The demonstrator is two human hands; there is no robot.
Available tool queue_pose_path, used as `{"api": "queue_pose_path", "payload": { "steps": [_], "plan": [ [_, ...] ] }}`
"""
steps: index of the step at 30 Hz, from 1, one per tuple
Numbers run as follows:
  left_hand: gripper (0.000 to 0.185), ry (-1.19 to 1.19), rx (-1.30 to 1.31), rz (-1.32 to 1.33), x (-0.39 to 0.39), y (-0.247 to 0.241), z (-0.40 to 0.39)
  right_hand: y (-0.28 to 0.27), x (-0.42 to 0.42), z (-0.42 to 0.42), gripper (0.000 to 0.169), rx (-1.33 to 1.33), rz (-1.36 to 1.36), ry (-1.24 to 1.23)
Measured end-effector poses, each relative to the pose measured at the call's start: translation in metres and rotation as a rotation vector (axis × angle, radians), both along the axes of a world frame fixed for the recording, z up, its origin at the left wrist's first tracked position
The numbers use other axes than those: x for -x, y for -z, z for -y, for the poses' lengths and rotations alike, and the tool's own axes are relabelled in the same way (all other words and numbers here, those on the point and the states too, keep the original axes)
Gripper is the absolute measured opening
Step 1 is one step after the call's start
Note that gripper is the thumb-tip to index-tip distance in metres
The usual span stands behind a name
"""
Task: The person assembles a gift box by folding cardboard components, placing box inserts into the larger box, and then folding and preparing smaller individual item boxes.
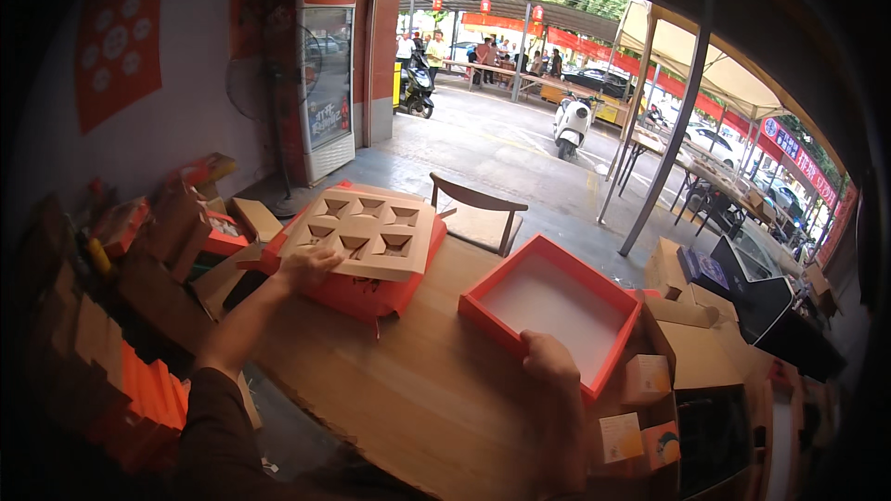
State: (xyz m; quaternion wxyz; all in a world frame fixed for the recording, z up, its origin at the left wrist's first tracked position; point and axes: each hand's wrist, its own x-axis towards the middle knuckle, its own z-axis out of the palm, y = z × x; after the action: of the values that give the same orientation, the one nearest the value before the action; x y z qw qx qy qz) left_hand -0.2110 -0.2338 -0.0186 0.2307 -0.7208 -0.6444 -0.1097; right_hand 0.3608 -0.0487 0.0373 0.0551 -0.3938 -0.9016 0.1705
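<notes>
My left hand [311, 268] grips the near left edge of a brown cardboard insert [379, 229] with several square openings. That insert lies on top of red bags or wrapping [362, 299] on the wooden table [390, 390]. On the right, my right hand [552, 358] holds the near wall of an open red box [550, 306], its thumb over the rim. The inside of the box is pale, and nothing lies in it. What lies under the insert is mostly hidden.
Small printed boxes [621, 437] and an open carton [699, 355] stand at the right. A wooden chair [480, 212] is beyond the table. Red boxes [150, 390] are stacked at the left, near a standing fan [278, 83]. People and scooters [574, 122] are outside.
</notes>
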Motion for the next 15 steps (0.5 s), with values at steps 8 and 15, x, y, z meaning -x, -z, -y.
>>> {"api": "queue_pose_path", "payload": {
  "steps": [8, 15],
  "plan": [
    [0.054, -0.051, 0.127, 0.265, 0.006, -0.003, 0.020, -0.004, 0.009, 0.013, 0.044, 0.047, 0.019, -0.092],
    [0.053, -0.027, 0.145, 0.182, 0.004, -0.002, 0.010, -0.012, 0.014, 0.018, 0.040, 0.065, 0.154, -0.182]
  ]
}}
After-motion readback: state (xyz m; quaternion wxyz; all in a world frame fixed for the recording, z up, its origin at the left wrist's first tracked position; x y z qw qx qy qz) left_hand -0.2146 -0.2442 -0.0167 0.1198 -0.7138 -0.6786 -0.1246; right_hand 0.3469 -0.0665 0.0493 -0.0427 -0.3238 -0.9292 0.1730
